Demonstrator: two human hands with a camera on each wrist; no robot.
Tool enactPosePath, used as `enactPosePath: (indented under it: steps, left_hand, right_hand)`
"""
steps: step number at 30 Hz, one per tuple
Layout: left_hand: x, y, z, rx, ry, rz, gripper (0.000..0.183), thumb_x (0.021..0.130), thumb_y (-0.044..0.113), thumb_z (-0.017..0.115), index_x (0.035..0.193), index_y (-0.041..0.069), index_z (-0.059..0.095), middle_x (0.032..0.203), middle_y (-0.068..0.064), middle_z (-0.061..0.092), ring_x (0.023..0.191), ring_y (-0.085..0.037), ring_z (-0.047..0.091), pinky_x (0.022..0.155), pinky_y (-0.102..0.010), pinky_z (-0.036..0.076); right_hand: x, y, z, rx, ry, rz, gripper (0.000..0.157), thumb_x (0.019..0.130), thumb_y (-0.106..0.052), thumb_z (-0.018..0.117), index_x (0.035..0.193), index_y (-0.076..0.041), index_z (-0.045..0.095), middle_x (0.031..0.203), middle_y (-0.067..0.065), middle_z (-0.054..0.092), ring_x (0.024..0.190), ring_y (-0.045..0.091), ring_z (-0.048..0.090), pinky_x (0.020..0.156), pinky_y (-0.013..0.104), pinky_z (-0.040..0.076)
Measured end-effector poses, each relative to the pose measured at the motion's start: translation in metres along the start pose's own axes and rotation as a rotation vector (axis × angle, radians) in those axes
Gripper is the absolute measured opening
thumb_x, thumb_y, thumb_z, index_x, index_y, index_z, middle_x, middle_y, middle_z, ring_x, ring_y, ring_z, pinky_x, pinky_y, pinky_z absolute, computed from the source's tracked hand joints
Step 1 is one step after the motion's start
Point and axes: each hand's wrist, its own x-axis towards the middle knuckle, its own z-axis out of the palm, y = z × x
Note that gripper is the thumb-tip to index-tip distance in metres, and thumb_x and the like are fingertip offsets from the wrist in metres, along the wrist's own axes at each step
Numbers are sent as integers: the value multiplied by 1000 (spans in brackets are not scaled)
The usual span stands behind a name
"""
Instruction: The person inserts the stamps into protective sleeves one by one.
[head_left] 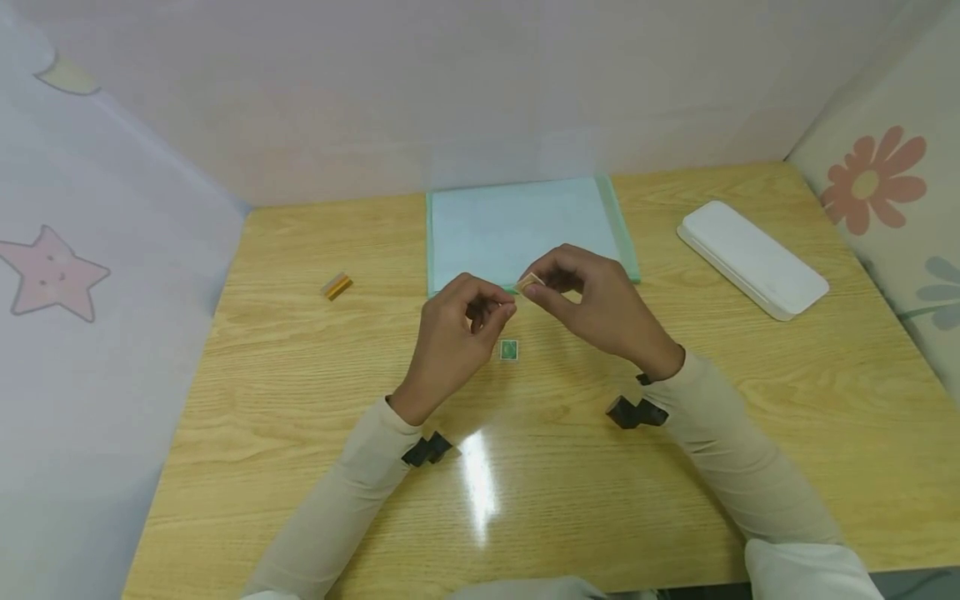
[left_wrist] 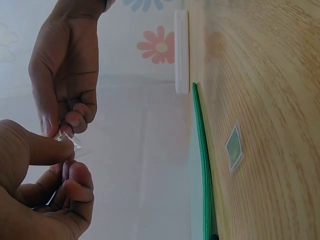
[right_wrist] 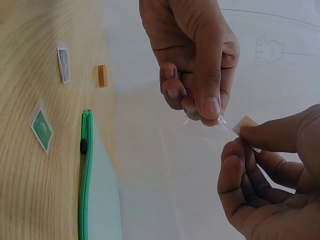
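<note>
The left hand (head_left: 457,337) pinches a small clear plastic sleeve (right_wrist: 221,121) between thumb and forefinger. Close beside it, the right hand (head_left: 592,300) holds a small beige stamp-like square (right_wrist: 245,123) by thumb and fingertips. Both hands are raised above the table, their fingertips almost meeting. Below them a green stamp (head_left: 509,350) with a white border lies flat, apparently in a clear sleeve. A greyish stamp (right_wrist: 64,65) lies on the table in the right wrist view. How far the beige square and the clear sleeve overlap cannot be told.
A pale zip pouch with a green edge (head_left: 623,237) lies at the back of the wooden table (head_left: 300,433). A white oblong case (head_left: 753,258) is at the right. Towards the left sits a small orange-brown block (head_left: 337,287). Printed walls stand around the table.
</note>
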Motion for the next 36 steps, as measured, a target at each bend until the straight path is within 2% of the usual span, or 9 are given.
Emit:
enactPosePath:
  steps: [17,29,36]
  left_hand:
    - [0,1,0,-28,8,-10,8,96,16,71,102,12,68,91,4,61,69,-8,56,58,-25,48]
    - [0,2,0,-14,18,-4,8,97,17,70,102,12,69,90,4,60,68,-8,54,57,-29,48]
    - [1,1,1,-6,15,3,9,96,16,70,103,10,69,91,2,60,69,-8,54,57,-29,48]
  right_hand:
    - [-1,3,2,-43,14,-26,10,98,-25,70,106,-19,71,100,-10,64,88,7,63,81,29,55]
    - [0,-4,2,-108,31,-37,8,98,-22,70,102,-15,72,98,-6,66,83,9,62,77,31,55]
    - [0,-4,2,-110,38,-38,9,98,-22,69,102,-14,72,97,-6,66,82,9,62,76,31,55]
